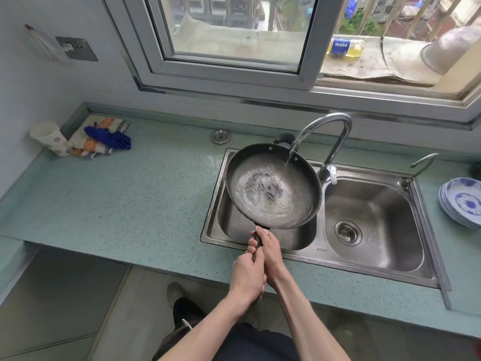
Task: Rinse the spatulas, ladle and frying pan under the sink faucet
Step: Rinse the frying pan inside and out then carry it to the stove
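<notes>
Head view | both hands (256, 261) fingers gripping frying pan (273, 186) handle, mostly hidden; left basin (226, 225) covered

Soft window (234, 27) daylight, wide-angle edge distortion

Frying pan (273, 186) over the left basin of the sink (426, 256), under the faucet (335, 142). Both hands on the handle at the near rim, right hand (268, 250) ahead, left hand (247, 276) behind. Plates (460, 201) stacked right of the sink. Cup (49, 138) and cloths (101, 138) far left on the counter (117, 204).
</notes>
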`<state>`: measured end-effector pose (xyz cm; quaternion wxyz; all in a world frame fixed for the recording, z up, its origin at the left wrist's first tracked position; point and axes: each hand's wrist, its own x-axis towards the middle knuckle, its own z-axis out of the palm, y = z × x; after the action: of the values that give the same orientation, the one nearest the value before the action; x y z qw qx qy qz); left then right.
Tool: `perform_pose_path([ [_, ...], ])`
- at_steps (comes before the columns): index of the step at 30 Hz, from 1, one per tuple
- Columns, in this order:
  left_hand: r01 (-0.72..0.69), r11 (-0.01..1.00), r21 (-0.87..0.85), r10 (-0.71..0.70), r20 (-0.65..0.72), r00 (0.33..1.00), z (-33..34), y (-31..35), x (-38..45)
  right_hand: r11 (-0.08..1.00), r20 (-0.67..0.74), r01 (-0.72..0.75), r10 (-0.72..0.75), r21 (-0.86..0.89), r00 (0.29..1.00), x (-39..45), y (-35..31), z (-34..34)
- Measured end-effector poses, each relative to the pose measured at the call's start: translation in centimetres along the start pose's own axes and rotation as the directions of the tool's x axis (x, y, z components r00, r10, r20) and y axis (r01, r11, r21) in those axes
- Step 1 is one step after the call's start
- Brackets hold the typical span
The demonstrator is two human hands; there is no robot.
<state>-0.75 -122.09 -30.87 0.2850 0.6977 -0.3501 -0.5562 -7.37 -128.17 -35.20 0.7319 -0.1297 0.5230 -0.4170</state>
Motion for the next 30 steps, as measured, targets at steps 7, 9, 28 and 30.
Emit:
perform_pose_path([
  [7, 0.136, 0.985, -0.104, -0.129, 0.074, 0.989, 0.0, 0.6, -0.9, 0.985, -0.067, -0.009, -0.003, -0.172, 0.998, -1.0, -0.8, 0.4],
  [9, 0.168, 0.973, -0.16, -0.146, 0.138, 0.98, 0.0, 0.6, -1.0, 0.969, -0.111, 0.018, -0.047, -0.248, 0.993, -1.1, -1.0, 0.3],
  [28, -0.009, 1.0, 0.001, 0.009, -0.085, 0.996, 0.7, -0.5, -1.8, 0.999, 0.084, -0.024, 0.028, -0.047, 0.996, -1.6, 0.0, 0.1],
  [30, 0.0, 1.0, 0.02, 0.002, -0.088, 0.996, 0.5, 0.2, -1.8, 0.998, 0.081, -0.038, 0.041, -0.046, 0.996, -1.6, -0.4, 0.4],
])
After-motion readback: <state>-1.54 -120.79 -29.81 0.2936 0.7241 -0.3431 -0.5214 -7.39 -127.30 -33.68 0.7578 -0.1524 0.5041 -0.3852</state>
